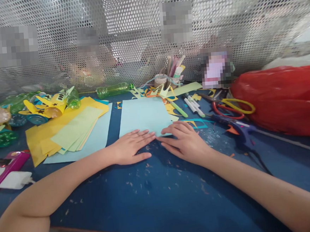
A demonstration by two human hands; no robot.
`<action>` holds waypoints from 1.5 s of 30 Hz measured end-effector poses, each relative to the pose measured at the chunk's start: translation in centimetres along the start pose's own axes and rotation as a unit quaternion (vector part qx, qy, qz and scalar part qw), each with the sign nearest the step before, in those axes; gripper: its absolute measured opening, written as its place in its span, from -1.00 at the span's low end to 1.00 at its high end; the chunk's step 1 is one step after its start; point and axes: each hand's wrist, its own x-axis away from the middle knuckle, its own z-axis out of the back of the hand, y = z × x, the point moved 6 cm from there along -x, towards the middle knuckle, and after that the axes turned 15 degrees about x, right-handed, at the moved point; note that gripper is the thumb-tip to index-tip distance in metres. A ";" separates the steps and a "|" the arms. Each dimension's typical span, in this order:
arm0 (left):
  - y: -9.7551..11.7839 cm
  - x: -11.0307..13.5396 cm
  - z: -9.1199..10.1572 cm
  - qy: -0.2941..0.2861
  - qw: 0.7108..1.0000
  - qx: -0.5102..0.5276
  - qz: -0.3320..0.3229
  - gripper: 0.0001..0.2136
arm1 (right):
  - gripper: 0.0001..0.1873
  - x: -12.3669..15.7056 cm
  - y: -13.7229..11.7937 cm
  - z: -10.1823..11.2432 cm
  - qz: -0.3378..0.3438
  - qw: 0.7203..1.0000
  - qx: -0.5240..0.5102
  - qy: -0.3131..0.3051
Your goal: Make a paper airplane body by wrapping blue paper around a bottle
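Observation:
A light-blue sheet of paper (144, 113) lies flat on the blue table in front of me. My left hand (133, 145) rests palm down across its front edge, fingers stretched out and thumb pointing right. By the front right corner of that sheet, my right hand (183, 140) touches the edge with fingers slightly bent and apart. The fingertips of both hands nearly meet at the edge. Neither hand grips anything that I can see. Whether the front edge is folded is hidden by the hands.
On the left are stacked yellow and green papers (76, 130), paper-decorated bottle pieces (50, 107) and a pink power strip (14, 168). Scissors (229, 109), a glue gun (242, 133) and a red bag (278, 100) lie right. Markers (192, 104) and paper scraps sit behind; perforated metal mesh (133, 36) rises beyond.

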 end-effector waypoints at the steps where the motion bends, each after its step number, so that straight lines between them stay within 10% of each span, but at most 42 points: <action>1: 0.0 0.0 0.0 0.000 1.000 0.001 0.000 -0.38 | -0.79 0.0 -0.1 0.0 0.004 1.000 -0.002 -0.003; 35: 0.0 0.0 0.3 0.004 1.000 0.018 -0.004 -0.39 | -0.68 0.0 2.1 0.7 -0.107 0.989 0.099 -0.040; 45: 0.1 -0.3 0.2 -0.012 1.000 0.016 0.011 -0.39 | -0.77 0.0 0.7 -0.8 -0.021 0.998 -0.010 -0.052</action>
